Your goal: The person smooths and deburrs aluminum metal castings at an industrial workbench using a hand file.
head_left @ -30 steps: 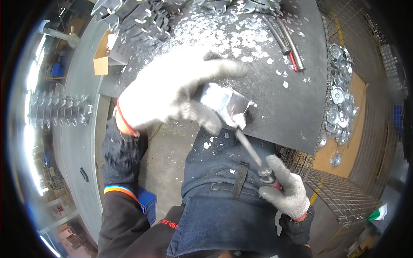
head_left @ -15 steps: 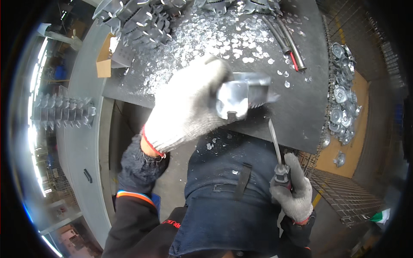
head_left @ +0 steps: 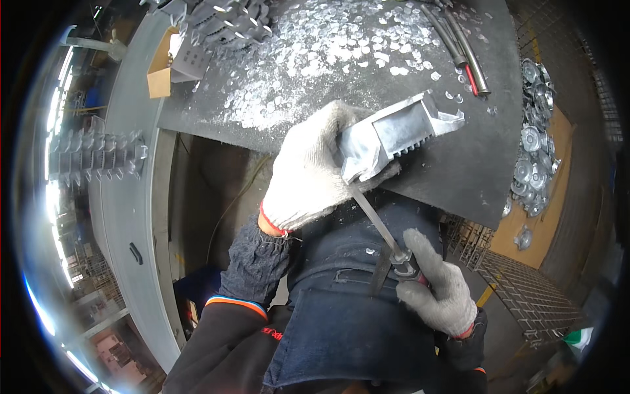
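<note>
The left hand, in a white knit glove, is wrapped around one end of a ribbed metal casting, holding it just above the near edge of the table. The right hand is closed on the handle of a slim file, whose tip meets the casting's underside. The casting looks rigid, fairly heavy and sharp-edged, so the broad end seems the best place to grip. The contact point is hidden behind the glove. Metal chips litter the table's far side.
</note>
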Motion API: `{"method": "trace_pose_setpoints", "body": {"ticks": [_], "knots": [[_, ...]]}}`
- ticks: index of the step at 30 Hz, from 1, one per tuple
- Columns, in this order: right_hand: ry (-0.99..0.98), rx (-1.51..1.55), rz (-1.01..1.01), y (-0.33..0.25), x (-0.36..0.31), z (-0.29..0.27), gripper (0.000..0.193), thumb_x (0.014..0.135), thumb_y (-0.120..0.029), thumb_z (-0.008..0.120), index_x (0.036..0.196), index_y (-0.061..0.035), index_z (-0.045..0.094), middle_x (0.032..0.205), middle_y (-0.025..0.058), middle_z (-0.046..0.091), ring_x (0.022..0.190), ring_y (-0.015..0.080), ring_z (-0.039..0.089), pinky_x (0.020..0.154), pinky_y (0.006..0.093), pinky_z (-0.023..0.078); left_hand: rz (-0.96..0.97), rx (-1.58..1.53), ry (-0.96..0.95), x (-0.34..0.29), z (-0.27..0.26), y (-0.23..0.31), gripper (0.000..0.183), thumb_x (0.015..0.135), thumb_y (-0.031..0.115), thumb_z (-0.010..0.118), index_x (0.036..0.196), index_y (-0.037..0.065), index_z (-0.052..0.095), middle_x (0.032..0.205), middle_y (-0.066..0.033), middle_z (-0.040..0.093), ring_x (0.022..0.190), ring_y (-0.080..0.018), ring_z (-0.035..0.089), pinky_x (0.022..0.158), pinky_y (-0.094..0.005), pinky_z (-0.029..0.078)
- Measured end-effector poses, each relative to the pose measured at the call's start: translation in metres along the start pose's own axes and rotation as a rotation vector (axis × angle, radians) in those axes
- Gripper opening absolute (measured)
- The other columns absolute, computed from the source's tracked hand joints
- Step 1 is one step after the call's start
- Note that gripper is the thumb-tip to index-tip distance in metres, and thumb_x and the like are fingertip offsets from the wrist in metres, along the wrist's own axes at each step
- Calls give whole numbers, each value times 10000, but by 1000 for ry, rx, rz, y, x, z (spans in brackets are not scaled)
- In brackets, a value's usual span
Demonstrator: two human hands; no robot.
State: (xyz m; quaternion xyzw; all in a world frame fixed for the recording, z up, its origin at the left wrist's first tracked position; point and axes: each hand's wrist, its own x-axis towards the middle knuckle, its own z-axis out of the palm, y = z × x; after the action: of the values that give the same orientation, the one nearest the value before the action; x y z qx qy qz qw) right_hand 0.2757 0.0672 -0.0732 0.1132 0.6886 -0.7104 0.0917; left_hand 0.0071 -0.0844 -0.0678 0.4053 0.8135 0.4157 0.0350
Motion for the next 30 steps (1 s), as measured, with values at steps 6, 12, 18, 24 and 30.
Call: {"method": "trace_pose_setpoints", "body": {"ticks": [6, 12, 18, 24, 30], "knots": [[-4, -63, 25, -11, 8, 0, 877, 1011, -145, 862, 1763, -60, 418, 1660, 185, 642, 1235, 281, 814, 1047, 370, 639, -71, -76, -55, -3, 1, 3, 563, 786, 330, 1064, 1092, 29, 699, 1011, -147, 799, 910, -237, 801, 847, -375, 626], [9, -99, 46, -17, 7, 0, 874, 1020, -152, 853, 1768, -72, 408, 1614, 184, 679, 1226, 298, 812, 1057, 386, 643, -47, -72, -59, -2, 2, 2, 567, 803, 346, 1047, 1118, 32, 695, 1029, -167, 799, 910, -295, 808, 838, -393, 627], [36, -71, 70, -17, 7, 3, 852, 1026, -143, 843, 1764, -75, 423, 1597, 185, 693, 1267, 299, 795, 1066, 383, 633, 1, -135, -19, -3, 7, -3, 559, 813, 332, 1024, 1149, 28, 696, 1011, -191, 778, 905, -364, 805, 826, -424, 625], [147, -149, 17, -13, 8, 8, 860, 972, -103, 893, 1729, -79, 487, 1494, 176, 757, 1050, 254, 843, 901, 352, 668, -31, -109, -44, -2, 10, 1, 468, 850, 284, 954, 1138, 17, 699, 993, -220, 759, 901, -432, 785, 800, -457, 615], [494, -666, -247, -14, 16, 27, 792, 905, -98, 937, 1624, -103, 605, 1001, 70, 819, 803, 255, 820, 666, 371, 661, -35, -45, -49, 9, 10, 23, 416, 870, 298, 932, 1114, 34, 723, 976, -220, 762, 900, -454, 774, 783, -475, 609]]}}
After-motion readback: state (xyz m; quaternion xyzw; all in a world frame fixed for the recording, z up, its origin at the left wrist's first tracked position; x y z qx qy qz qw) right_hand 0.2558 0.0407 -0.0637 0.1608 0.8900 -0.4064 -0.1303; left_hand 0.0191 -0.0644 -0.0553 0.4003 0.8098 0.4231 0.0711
